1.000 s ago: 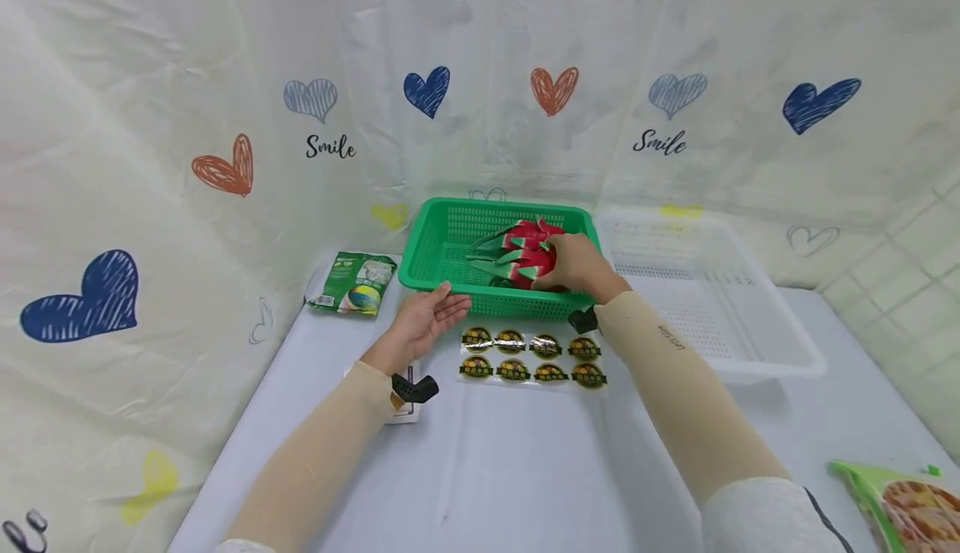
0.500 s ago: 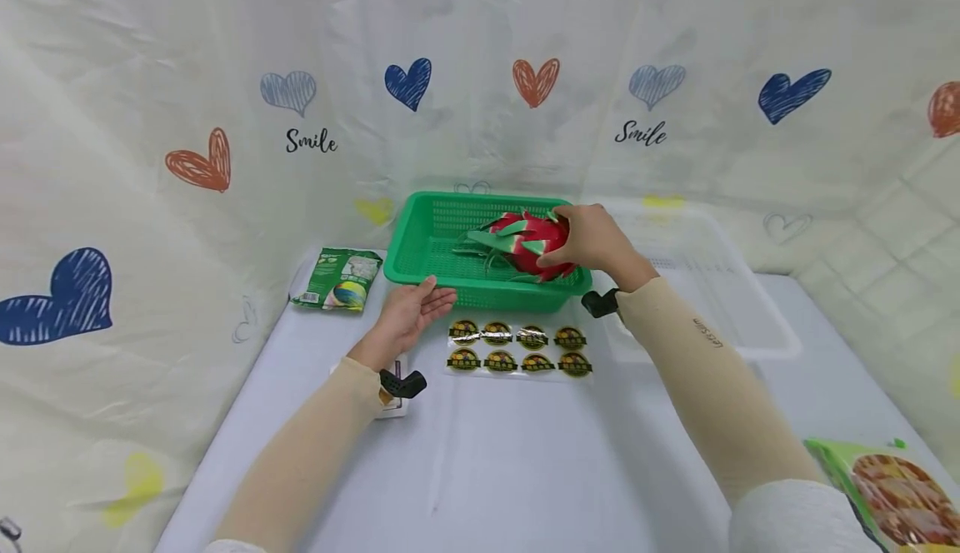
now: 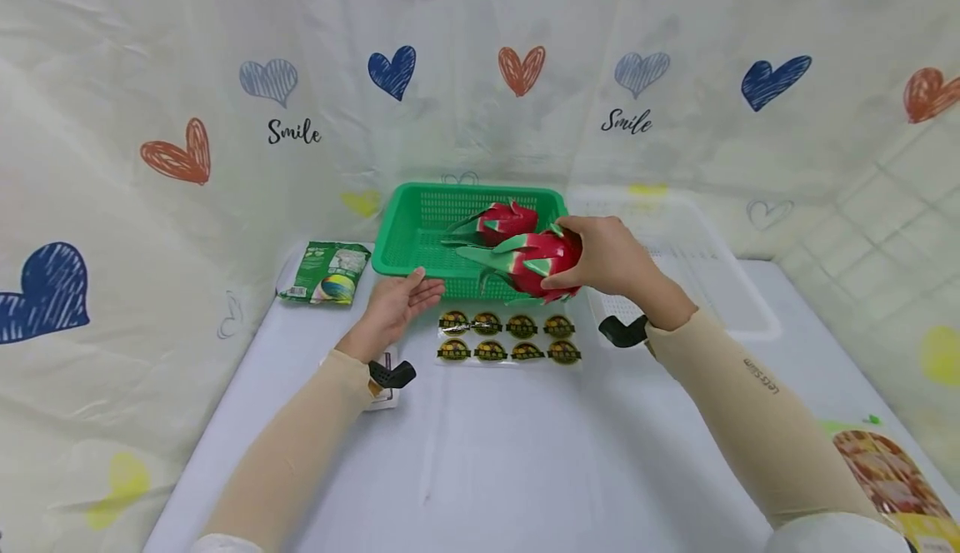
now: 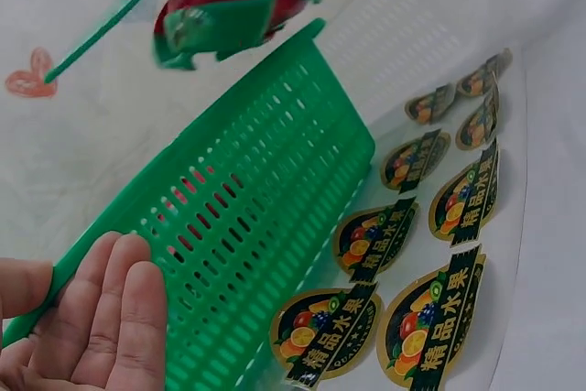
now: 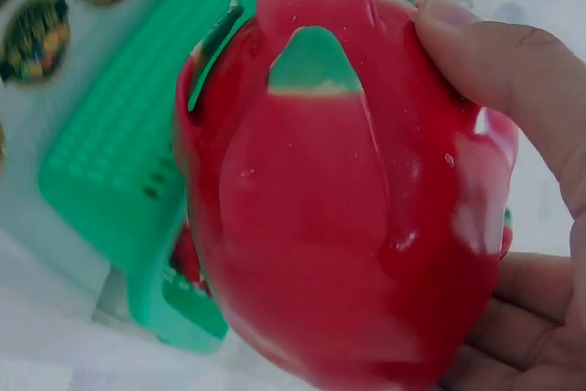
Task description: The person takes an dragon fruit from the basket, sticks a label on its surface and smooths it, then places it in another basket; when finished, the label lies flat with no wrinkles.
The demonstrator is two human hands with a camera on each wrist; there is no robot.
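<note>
My right hand [image 3: 613, 257] grips a red dragon fruit [image 3: 542, 263] with green scales, thumb and fingers around its rounded end. It hangs above the front rim of the green basket [image 3: 416, 203], leaf tips pointing left. Up close, the right wrist view shows the held dragon fruit's smooth red side [image 5: 311, 190]. Inside the basket lies a second dragon fruit [image 3: 512, 221], partly hidden by the first. At the basket's front left, my left hand [image 3: 393, 307] pinches the rim; the left wrist view has the thumb [image 4: 23, 286] on one side and fingers on the other.
A sheet of round fruit stickers [image 3: 510, 338] lies before the basket. To the right stands a white plastic basket [image 3: 738, 286]. A green packet [image 3: 326, 274] lies at left, another food packet [image 3: 892, 474] at lower right. A small card [image 3: 386, 391] sits partly under my left wrist.
My right hand has lifted one dragon fruit out of the green basket, toward me and slightly right. The left hand has stayed at the rim. The head view has shifted a little.
</note>
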